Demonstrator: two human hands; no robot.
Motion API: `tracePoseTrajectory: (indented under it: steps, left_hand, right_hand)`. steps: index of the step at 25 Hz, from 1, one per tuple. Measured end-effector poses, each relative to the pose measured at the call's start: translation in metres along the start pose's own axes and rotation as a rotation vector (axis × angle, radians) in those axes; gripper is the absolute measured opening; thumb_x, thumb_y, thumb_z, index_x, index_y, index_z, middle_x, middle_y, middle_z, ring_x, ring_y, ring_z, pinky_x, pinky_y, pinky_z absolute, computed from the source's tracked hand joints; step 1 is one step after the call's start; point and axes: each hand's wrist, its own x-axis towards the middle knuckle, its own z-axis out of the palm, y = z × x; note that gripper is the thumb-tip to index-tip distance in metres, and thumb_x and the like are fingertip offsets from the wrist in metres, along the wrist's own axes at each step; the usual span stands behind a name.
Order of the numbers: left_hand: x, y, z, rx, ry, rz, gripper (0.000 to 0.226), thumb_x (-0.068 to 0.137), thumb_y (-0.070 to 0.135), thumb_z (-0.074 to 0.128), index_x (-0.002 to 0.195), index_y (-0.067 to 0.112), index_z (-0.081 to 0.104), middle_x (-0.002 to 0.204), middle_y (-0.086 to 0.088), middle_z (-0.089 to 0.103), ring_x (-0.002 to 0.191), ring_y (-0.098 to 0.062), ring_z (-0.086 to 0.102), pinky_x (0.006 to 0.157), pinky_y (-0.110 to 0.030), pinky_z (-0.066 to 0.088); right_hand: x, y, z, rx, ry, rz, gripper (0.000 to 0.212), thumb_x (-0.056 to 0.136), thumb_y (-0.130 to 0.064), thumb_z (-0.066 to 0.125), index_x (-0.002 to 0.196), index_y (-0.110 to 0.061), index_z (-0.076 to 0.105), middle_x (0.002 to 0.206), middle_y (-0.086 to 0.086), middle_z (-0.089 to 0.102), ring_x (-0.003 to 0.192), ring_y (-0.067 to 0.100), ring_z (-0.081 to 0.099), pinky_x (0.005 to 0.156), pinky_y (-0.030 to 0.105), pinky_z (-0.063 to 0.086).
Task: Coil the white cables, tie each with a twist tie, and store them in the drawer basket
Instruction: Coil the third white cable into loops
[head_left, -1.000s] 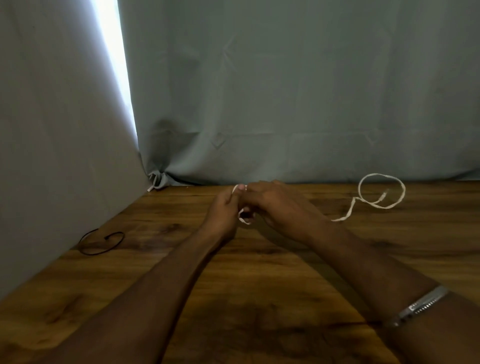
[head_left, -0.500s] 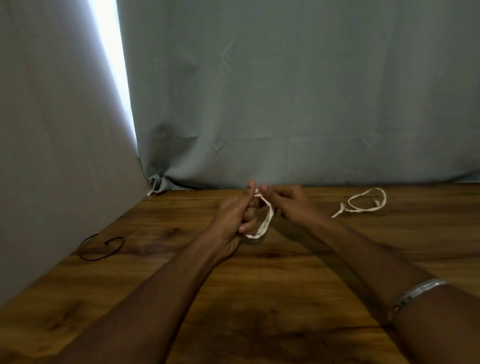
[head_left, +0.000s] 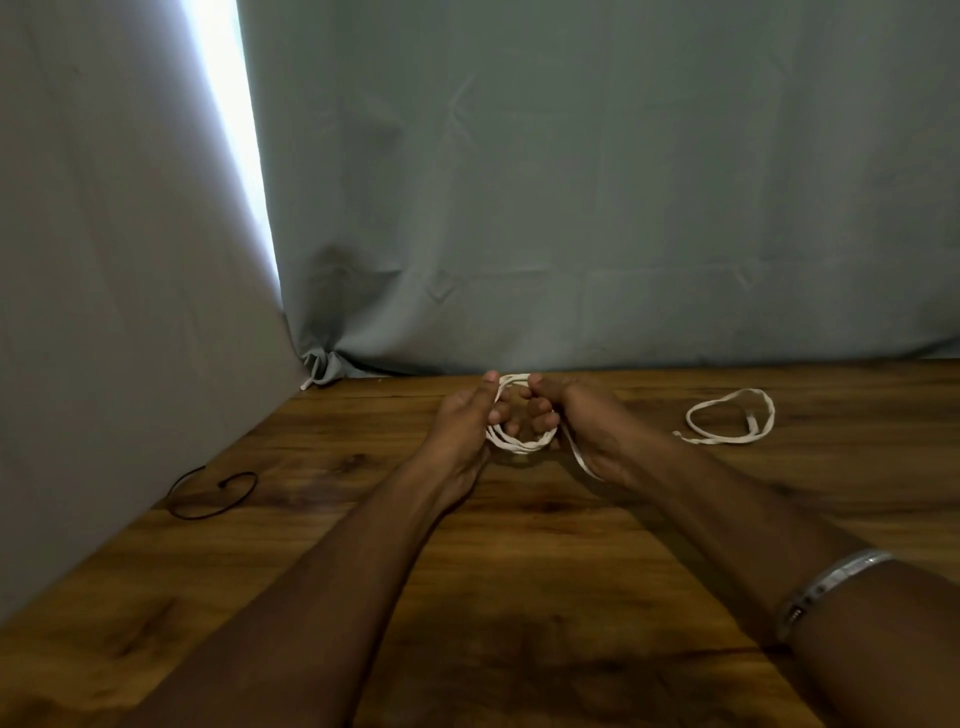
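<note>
Looks like a makeshift recording corner indoors: wooden tabletop under the fingers, grey cloth backdrop hung just beyond them, bright daylight gap far left of them.

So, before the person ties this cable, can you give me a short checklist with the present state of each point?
1. Left hand holds the coil: ok.
2. Right hand holds the coil: ok.
3. Whole cable wound in: not ok, a loose tail hangs below the right hand.
4. Twist tie ready: cannot tell; only a thin black wire loop lies at the left on the table.
5. Second cable out of the way: ok, it lies apart at the right.
6. Drawer basket in reach: cannot tell, not in view.
</note>
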Motion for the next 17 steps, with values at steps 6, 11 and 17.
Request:
tracePoseTrajectory:
  steps: [6,11,17]
  left_hand:
    - [-0.016,0.019,-0.001,-0.332,-0.325,-0.300,0.036,0.109,0.028,0.035,0.090,0.008,0.058,0.067,0.001,0.039,0.059,-0.012,0.042,0.077,-0.034,0.048]
    - [-0.025,0.022,0.005,-0.266,-0.324,-0.293,0.037,0.110,0.030,0.033,0.084,0.013,0.053,0.066,0.002,0.040,0.059,-0.011,0.042,0.061,-0.026,0.049]
    - [-0.011,0.016,0.009,-0.472,-0.122,-0.171,0.040,0.111,0.026,0.032,0.077,0.010,0.047,0.042,0.007,0.035,0.031,-0.008,0.036,0.049,-0.023,0.052]
  right_hand:
    - [0.013,0.010,-0.005,-0.082,0.181,-0.128,0.040,0.109,-0.015,0.045,0.074,-0.007,0.063,0.042,-0.007,0.052,0.037,0.008,0.052,0.041,0.017,0.044]
    - [0.018,0.018,-0.013,-0.064,0.138,-0.103,0.035,0.111,-0.020,0.041,0.086,-0.006,0.062,0.048,-0.006,0.046,0.038,0.006,0.041,0.056,0.026,0.039]
    - [0.009,0.019,0.002,-0.057,0.089,-0.115,0.038,0.110,-0.023,0.044,0.075,-0.014,0.056,0.048,-0.007,0.055,0.042,0.007,0.055,0.050,0.022,0.047]
